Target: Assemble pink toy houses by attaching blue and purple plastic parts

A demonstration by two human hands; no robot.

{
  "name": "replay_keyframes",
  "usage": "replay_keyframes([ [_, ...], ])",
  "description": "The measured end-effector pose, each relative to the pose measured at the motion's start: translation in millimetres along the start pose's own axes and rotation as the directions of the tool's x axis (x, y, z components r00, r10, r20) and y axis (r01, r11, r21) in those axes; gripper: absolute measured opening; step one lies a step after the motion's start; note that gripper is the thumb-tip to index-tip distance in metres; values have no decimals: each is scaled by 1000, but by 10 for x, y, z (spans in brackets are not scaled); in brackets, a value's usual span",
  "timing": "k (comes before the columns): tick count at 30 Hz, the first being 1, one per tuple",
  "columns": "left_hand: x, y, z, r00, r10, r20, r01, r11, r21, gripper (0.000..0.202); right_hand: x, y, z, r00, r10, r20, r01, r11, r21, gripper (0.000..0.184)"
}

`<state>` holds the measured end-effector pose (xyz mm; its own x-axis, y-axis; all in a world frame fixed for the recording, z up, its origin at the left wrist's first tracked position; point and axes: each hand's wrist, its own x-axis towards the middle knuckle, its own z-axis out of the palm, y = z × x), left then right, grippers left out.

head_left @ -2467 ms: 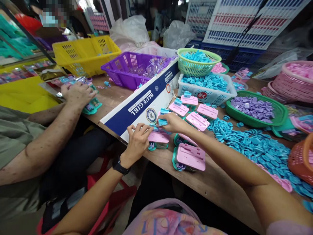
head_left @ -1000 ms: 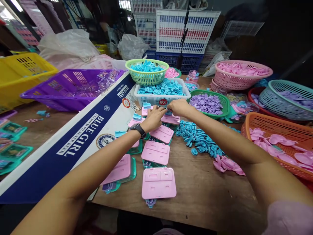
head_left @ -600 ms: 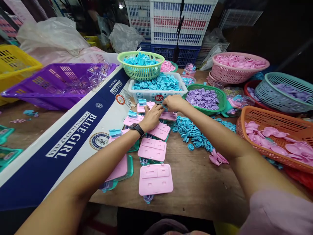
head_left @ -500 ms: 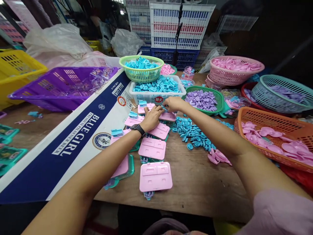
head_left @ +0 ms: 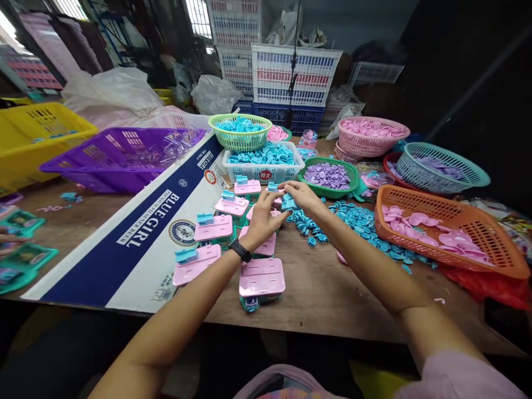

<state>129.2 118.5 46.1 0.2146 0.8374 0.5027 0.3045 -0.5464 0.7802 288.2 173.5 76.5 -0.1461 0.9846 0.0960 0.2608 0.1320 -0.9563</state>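
My left hand (head_left: 262,217) rests fingers-down on a pink rectangular case (head_left: 261,244) in a group of several pink-lidded, teal-bottomed cases on the wooden table (head_left: 332,288). My right hand (head_left: 300,195) is pinched on a small blue clip (head_left: 286,201), just above and to the right of the left hand. Some cases to the left carry a blue clip (head_left: 187,255) on their top edge. A plain pink case (head_left: 261,278) lies nearest me. A watch is on my left wrist.
A flat "BLUE GIRL" carton (head_left: 137,238) lies at left. Behind it are purple (head_left: 120,158) and yellow (head_left: 37,136) baskets. Baskets of blue clips (head_left: 262,160), purple pieces (head_left: 328,178) and pink pieces (head_left: 444,233) ring the work spot. Blue round pieces (head_left: 357,219) lie scattered.
Both hands have drawn back from the far cases toward me, onto a nearer case. The view has tilted up and pulled back. The co-worker's arms seen earlier at left are out of view.
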Motion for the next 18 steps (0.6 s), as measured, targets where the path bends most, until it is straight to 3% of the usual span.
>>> replay_keyframes([
  [3,-151,41,-19,996,45,-83,-36,993,109,31,-105,1,105,1000,18,-3,-17,999,49,35],
  [8,-314,28,-126,998,67,-16,-64,985,159,19,-240,21,165,979,178,103,-196,960,202,54],
  [14,-443,-6,-358,996,84,-9,-81,977,199,15,-287,106,165,982,127,137,-148,977,155,56],
  [18,-380,-161,-563,992,128,4,-119,913,390,15,-238,105,202,982,78,174,-91,994,66,65],
])
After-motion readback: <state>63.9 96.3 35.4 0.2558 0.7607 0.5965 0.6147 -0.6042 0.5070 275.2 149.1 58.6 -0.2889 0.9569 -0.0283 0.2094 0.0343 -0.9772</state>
